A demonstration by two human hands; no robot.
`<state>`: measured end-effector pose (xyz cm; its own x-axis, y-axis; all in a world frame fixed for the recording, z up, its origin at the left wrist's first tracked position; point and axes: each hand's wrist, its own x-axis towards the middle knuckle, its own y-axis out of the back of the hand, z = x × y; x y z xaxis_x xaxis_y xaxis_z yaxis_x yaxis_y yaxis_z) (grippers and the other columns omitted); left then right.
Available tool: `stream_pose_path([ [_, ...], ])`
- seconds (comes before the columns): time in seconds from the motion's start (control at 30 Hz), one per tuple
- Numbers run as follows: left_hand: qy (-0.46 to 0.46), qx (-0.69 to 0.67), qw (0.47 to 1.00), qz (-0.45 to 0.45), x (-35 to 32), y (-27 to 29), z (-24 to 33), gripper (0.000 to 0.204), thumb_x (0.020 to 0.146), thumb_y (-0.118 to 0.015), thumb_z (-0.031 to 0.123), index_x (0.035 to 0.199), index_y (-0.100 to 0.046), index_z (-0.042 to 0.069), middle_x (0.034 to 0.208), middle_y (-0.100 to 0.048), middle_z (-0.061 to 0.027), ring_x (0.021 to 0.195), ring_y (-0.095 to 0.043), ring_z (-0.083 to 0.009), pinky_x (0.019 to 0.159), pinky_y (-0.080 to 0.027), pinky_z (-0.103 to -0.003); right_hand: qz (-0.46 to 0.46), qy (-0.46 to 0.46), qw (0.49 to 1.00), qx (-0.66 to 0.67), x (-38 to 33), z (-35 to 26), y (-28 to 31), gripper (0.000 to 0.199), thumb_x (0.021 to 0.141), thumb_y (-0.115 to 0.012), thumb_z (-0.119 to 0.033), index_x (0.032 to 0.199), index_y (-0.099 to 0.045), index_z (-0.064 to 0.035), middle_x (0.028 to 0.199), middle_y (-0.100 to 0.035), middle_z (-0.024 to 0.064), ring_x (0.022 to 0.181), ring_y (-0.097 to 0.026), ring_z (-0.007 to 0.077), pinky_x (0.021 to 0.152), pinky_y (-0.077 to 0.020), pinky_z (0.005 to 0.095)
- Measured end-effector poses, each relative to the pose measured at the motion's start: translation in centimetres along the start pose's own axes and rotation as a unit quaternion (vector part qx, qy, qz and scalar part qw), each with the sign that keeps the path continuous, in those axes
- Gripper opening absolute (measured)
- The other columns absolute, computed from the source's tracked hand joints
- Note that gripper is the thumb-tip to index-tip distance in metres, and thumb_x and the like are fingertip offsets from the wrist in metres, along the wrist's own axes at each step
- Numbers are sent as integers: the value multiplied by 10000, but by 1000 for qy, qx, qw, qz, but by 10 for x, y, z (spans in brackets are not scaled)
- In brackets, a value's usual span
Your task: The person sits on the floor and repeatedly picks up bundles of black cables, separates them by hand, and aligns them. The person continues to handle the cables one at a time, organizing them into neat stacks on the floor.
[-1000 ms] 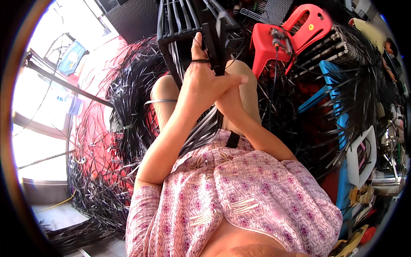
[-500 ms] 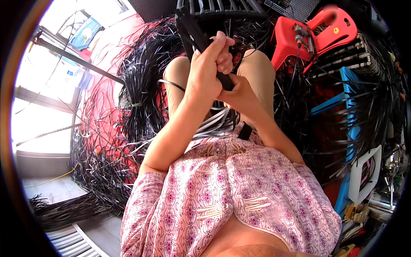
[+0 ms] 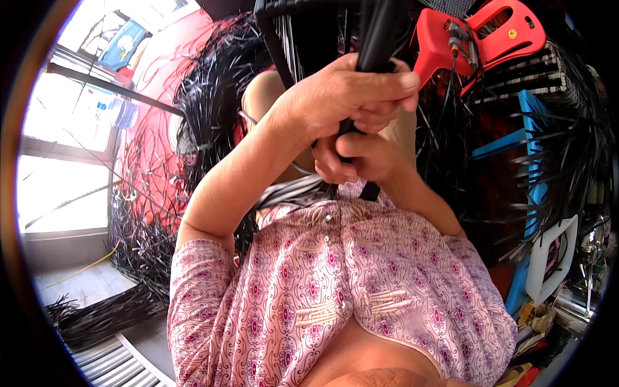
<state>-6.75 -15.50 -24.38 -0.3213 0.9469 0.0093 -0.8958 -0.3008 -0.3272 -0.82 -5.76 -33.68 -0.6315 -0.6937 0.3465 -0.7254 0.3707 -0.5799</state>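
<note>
My left hand (image 3: 351, 97) is closed around a long black piece (image 3: 378, 35) that runs up out of the top of the view. Blur keeps me from telling whether it is a bar or a bundle of flat strips. Just below, my right hand (image 3: 371, 155) grips the lower end of the same piece, thumb pressed over it. Grey and black flat strips (image 3: 290, 193) lie across my lap under the hands. Beyond my knees stands a black frame with slats (image 3: 277, 39), partly cut off by the top edge.
Black strips (image 3: 213, 97) are heaped at left over a red floor covering (image 3: 148, 161). At upper right a red plastic chair (image 3: 435, 45) bears a power tool (image 3: 456, 42). A blue frame (image 3: 532, 155) draped with strips and a white frame (image 3: 551, 258) stand at right.
Both hands have come nearer, and my left hand has moved right, its fingers now wrapped round the black piece. That piece has swung from leaning left to leaning right.
</note>
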Motion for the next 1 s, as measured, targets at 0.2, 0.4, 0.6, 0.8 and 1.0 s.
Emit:
stream_pose_path([
  [0.2, -169, 216, 956, 105, -11, 23, 25, 634, 931, -558, 429, 1357, -436, -24, 1160, -616, -141, 1089, -595, -210, 915, -464, -330, 121, 22, 992, 41, -4, 4, 1, 411, 971, -499, -399, 719, -496, -75, 511, -349, -32, 425, -342, 81, 471, -319, 255],
  [0.4, -250, 373, 866, 221, -16, 23, 55, 502, 944, -533, 433, 1170, -617, -6, 1069, -655, -84, 956, -609, -155, 841, -446, -254, 118, 23, 992, 50, -2, 6, 0, 416, 966, -500, -424, 747, -514, -71, 529, -364, -25, 439, -350, 85, 477, -327, 254],
  [0.6, -143, 413, 864, 250, -27, 15, 63, 323, 901, -594, 316, 940, -707, 16, 699, -565, 20, 687, -463, -66, 665, -362, -216, 126, 13, 991, 37, -4, 7, -2, 415, 933, -549, -449, 796, -542, -57, 546, -425, -6, 459, -375, 87, 485, -336, 258],
  [0.8, -115, 399, 878, 240, -26, 12, 60, 257, 864, -643, 258, 871, -723, 14, 705, -583, 20, 684, -472, -55, 653, -363, -216, 138, 18, 990, 29, -6, 8, -3, 409, 925, -558, -454, 832, -555, -56, 554, -418, -18, 466, -366, 82, 489, -331, 257],
  [1.0, -63, 459, 858, 221, -27, 21, 60, 208, 841, -672, 203, 864, -725, 3, 721, -613, 3, 704, -512, -55, 658, -399, -220, 150, 16, 988, 38, -6, 10, -2, 422, 948, -509, -471, 846, -546, -63, 557, -384, -37, 471, -346, 71, 513, -331, 250],
])
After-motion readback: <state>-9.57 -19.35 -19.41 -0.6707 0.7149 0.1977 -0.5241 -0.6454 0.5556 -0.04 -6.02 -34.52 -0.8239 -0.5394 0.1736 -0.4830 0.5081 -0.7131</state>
